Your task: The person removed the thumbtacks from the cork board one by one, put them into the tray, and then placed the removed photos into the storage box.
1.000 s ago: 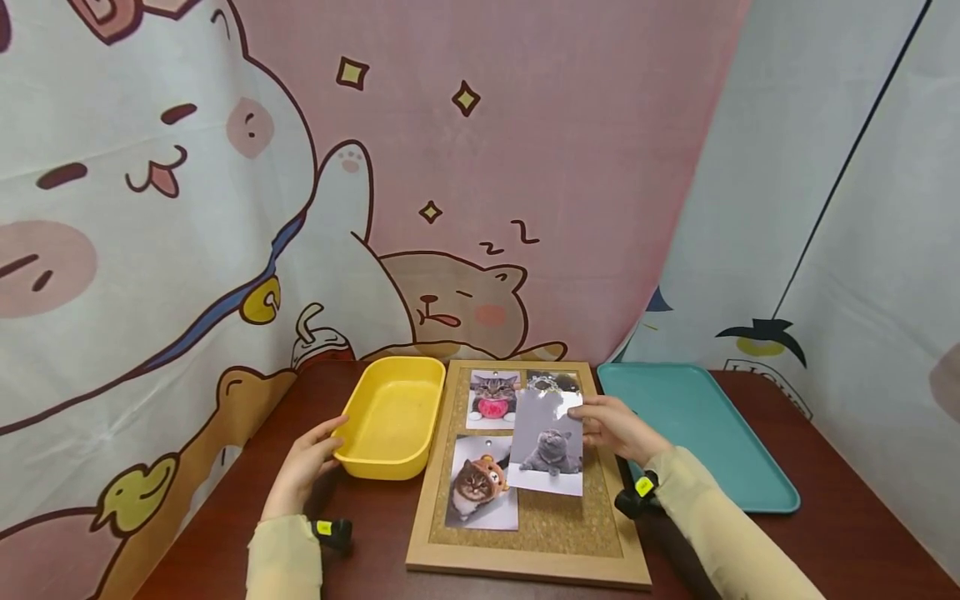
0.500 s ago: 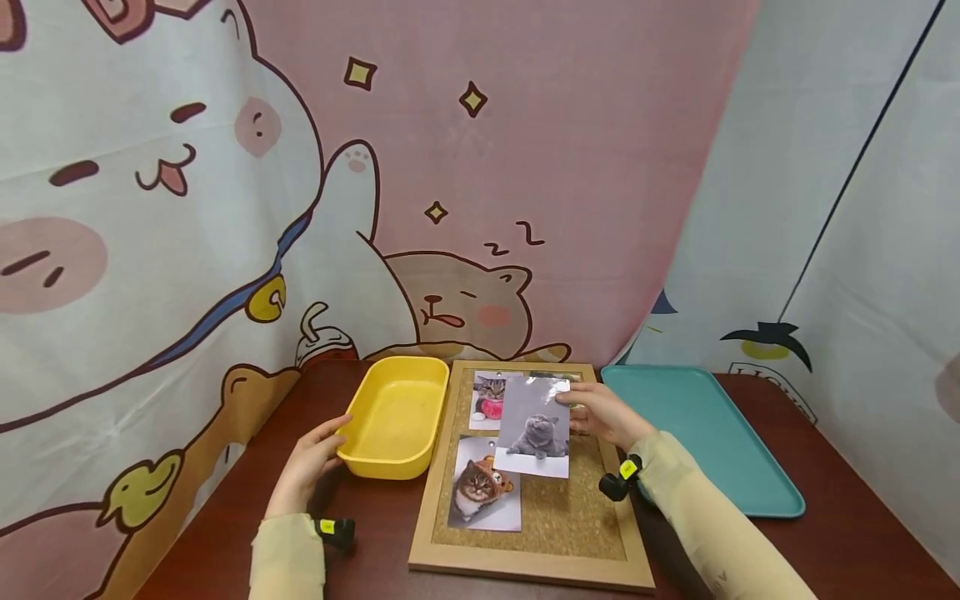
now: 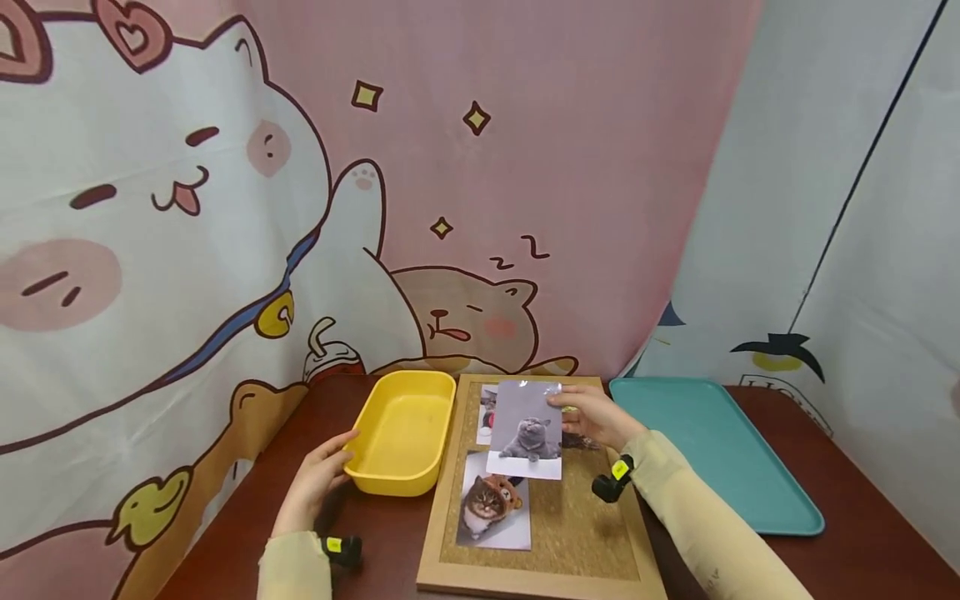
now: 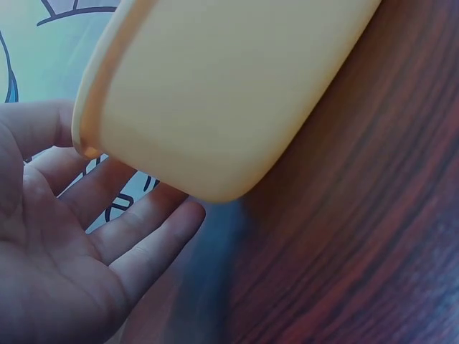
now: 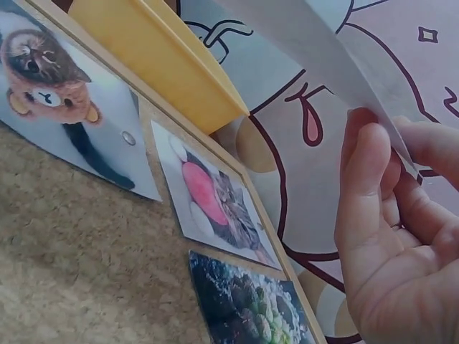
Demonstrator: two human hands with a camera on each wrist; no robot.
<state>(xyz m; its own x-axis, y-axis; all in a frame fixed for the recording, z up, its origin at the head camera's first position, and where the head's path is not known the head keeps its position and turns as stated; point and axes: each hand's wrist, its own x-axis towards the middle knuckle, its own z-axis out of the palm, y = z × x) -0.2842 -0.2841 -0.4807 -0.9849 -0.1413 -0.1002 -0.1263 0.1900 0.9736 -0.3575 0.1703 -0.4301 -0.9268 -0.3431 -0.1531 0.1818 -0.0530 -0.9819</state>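
My right hand [image 3: 596, 414] pinches a photo print of a grey cat [image 3: 528, 433] at its right edge, holding it above a wood-framed corkboard [image 3: 585, 533]. In the right wrist view thumb and fingers grip the print [image 5: 323, 57], seen from behind. On the board are a photo of a cat in a bear hood [image 3: 491, 504], a photo of a cat with something pink [image 5: 215, 201] and a photo of succulents [image 5: 251, 301]; the held print partly hides the last two in the head view. My left hand [image 3: 315, 479] holds the near left rim of a yellow tub [image 3: 397, 483].
A teal tray [image 3: 720, 450] lies right of the corkboard on the dark brown table [image 3: 225, 533]. The yellow tub stands close along the board's left side. A cartoon-printed cloth [image 3: 570, 167] hangs behind the table. A silver pin [image 5: 128, 137] shows on the bear-hood photo.
My right hand has carried the grey cat print leftward across the board, and it now covers most of the pink-object photo. My left hand stays on the tub. The head view has tilted slightly up.
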